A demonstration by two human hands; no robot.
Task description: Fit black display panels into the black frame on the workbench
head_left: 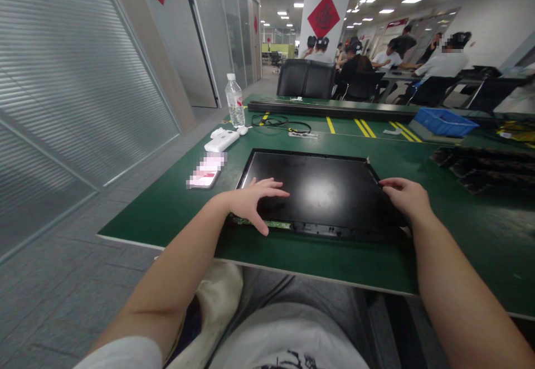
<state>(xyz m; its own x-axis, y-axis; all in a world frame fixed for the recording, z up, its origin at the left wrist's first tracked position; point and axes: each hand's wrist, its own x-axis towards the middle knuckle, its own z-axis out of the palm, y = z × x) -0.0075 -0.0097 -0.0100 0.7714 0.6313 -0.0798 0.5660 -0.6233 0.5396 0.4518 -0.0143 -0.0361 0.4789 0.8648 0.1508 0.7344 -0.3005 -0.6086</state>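
At the left, a glass partition [62, 51] with blinds, cut off by the edge of view. Next, the green table [167, 213], running out of sight at the right, near edge partly hidden behind the forearms [175, 280]. Along the far side, a long black bar [326, 110], right end hard to follow. Toward the right, a dark ribbed stack [480, 171], too blurred to identify.

Flat on the near part of the table, the black panel [326, 190]: rectangular, glossy, with a slim dark frame [309, 155] and a hazy whitish reflection near the middle. Near right corner murky, hard to separate from shadow.

Beyond, at the right, a shallow blue bin [447, 128], contents unclear. At the far left, an upright clear bottle [235, 101], label too small to read.

Over the panel's left edge, the left hand [253, 199], thumb and fingers spread wide, covering some of the frame; contact hard to judge. At the right edge, the right hand [405, 196], fingertips gathered close by the frame; impossible to tell whether pinching anything.

Left of the panel, a phone [208, 169], screen masked by coarse blocks. Along the panel's near left edge, a narrow green circuit strip [278, 225], partly hidden beneath the left thumb. At the far right corner, a tiny pale tab [368, 160].
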